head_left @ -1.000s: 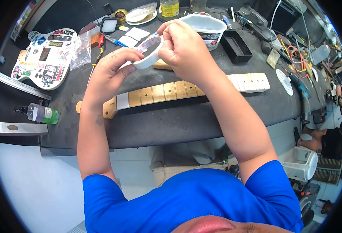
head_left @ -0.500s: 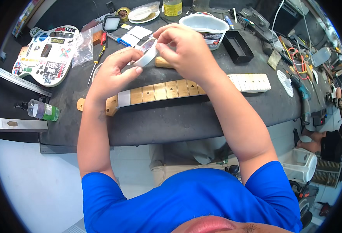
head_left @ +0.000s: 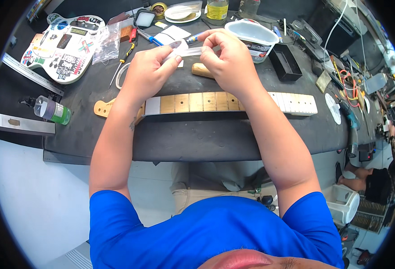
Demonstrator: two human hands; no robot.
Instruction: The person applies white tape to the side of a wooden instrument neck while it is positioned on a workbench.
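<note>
My left hand [head_left: 149, 71] is closed on a roll of whitish masking tape [head_left: 178, 45] above the workbench. Between my hands stretches a pale tape strip [head_left: 192, 52], its far end pinched by the fingers of my right hand [head_left: 231, 60]. Below them a guitar neck [head_left: 195, 103] lies across the bench, headstock to the left, fretboard up. White tape covers a patch by the nut and the frets at the right end; the bare frets between show wood. My right forearm hides part of the fretboard.
A stickered white guitar body [head_left: 63, 49] lies at the far left, near a spray bottle [head_left: 51, 110] of green liquid. Beyond my hands are a wooden handle [head_left: 202, 70], a plastic tub [head_left: 252, 36] and a black tray [head_left: 286, 63]. A power drill [head_left: 352, 121] and tools crowd the right.
My hands have drawn slightly apart, with the tape strip now stretched straight between them. The whole bench has shifted a little right and up in view.
</note>
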